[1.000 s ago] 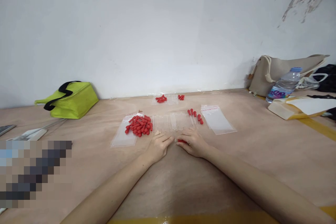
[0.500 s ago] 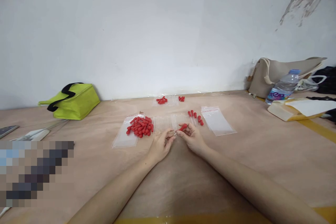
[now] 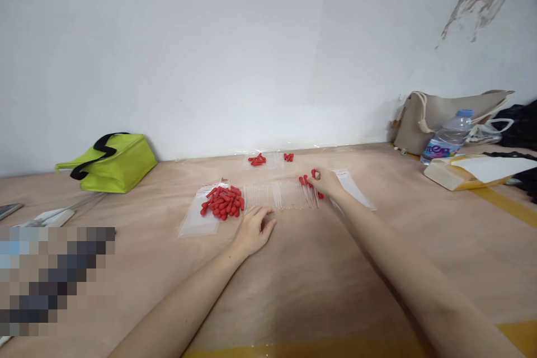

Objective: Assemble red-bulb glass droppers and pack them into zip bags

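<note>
My right hand is closed on a dropper with a red rubber bulb, at the right end of a row of thin clear tubes. Beside it lie several more droppers with red bulbs, their clear stems toward me. My left hand rests on the table just in front of the row, fingers apart and holding nothing. To its left, a heap of loose red rubber bulbs lies on a clear plastic bag. Another clear bag lies partly behind my right hand.
Farther back are small groups of red bulbs on clear plastic. A lime-green bag stands at left. At right are a water bottle, a beige bag and an open yellow-and-white packet. A blurred patch covers the lower left.
My hands have separated. The right one has moved right and away from me with the dropper, to the bulbed droppers. My left hand has let go and stays near its place.
</note>
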The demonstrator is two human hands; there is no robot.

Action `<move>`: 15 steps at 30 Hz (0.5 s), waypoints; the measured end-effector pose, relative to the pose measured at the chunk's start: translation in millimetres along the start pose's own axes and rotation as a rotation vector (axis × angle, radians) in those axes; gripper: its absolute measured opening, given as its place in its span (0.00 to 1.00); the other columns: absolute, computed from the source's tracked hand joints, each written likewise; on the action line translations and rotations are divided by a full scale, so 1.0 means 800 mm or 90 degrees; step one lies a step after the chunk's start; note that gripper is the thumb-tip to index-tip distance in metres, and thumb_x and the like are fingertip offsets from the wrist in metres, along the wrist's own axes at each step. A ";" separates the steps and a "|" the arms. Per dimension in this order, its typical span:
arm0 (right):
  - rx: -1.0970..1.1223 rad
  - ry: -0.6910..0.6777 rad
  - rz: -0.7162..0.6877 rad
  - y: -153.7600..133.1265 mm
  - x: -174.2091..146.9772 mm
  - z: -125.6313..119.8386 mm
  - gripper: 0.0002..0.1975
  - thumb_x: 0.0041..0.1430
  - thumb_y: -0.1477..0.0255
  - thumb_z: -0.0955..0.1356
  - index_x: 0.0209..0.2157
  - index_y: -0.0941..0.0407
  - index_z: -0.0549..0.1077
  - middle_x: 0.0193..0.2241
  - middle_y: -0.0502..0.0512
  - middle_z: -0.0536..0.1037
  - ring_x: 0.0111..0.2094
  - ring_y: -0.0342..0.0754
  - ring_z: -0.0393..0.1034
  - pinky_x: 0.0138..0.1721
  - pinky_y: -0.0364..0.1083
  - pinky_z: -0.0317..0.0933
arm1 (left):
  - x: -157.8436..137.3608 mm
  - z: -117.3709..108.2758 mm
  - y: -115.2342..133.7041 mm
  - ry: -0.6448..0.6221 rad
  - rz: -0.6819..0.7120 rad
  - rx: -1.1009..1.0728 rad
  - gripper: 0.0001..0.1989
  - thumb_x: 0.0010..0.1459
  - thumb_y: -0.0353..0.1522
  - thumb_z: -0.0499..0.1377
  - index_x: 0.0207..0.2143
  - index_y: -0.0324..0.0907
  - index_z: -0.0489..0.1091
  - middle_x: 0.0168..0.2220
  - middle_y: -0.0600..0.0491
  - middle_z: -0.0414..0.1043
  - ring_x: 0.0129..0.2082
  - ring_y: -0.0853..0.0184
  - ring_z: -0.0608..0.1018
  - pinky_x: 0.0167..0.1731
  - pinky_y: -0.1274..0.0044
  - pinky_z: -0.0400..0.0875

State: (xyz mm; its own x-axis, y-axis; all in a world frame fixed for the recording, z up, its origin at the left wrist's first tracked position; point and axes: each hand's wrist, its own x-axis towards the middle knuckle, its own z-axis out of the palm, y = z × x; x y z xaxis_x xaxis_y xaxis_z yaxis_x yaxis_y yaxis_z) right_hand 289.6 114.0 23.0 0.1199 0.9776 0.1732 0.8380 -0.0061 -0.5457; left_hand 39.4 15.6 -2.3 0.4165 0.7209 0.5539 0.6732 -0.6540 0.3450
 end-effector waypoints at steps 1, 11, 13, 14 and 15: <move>-0.005 -0.007 0.007 -0.001 0.003 0.005 0.12 0.51 0.66 0.63 0.34 0.57 0.69 0.27 0.54 0.74 0.26 0.43 0.67 0.26 0.40 0.53 | 0.000 0.000 0.000 0.000 0.000 0.002 0.08 0.54 0.30 0.54 0.38 0.41 0.66 0.34 0.50 0.70 0.36 0.64 0.71 0.37 0.71 0.64; -0.049 0.016 0.034 0.010 0.009 0.002 0.18 0.51 0.61 0.63 0.39 0.58 0.70 0.34 0.59 0.74 0.35 0.48 0.69 0.31 0.42 0.57 | 0.000 0.000 0.003 -0.011 -0.001 0.009 0.06 0.54 0.30 0.54 0.36 0.41 0.67 0.33 0.50 0.69 0.34 0.64 0.70 0.35 0.72 0.65; -0.084 0.012 0.050 0.015 0.005 -0.007 0.14 0.50 0.62 0.63 0.31 0.58 0.72 0.32 0.60 0.75 0.35 0.49 0.69 0.30 0.42 0.57 | 0.000 0.000 0.004 -0.014 -0.001 0.010 0.06 0.54 0.30 0.54 0.35 0.41 0.67 0.32 0.50 0.69 0.34 0.64 0.70 0.35 0.73 0.65; -0.102 0.004 0.059 0.017 0.003 -0.011 0.13 0.50 0.62 0.63 0.28 0.58 0.73 0.30 0.60 0.75 0.34 0.49 0.69 0.30 0.42 0.57 | 0.000 0.000 0.005 -0.015 -0.002 0.011 0.06 0.54 0.30 0.54 0.35 0.41 0.67 0.32 0.50 0.69 0.34 0.64 0.70 0.35 0.73 0.65; -0.117 -0.008 0.066 0.018 0.000 -0.015 0.14 0.49 0.62 0.64 0.25 0.58 0.73 0.29 0.60 0.75 0.33 0.50 0.69 0.29 0.42 0.56 | 0.000 0.000 0.005 -0.016 -0.003 0.014 0.06 0.54 0.30 0.54 0.35 0.41 0.67 0.32 0.51 0.69 0.34 0.64 0.70 0.35 0.72 0.65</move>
State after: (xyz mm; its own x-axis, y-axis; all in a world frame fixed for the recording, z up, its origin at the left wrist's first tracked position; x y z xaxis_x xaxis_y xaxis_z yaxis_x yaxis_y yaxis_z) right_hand 307.9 111.6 24.8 0.2053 0.9722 0.1124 0.9045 -0.1446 -0.4012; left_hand 42.0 13.4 -0.8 0.4281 0.7298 0.5330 0.6884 -0.6454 0.3309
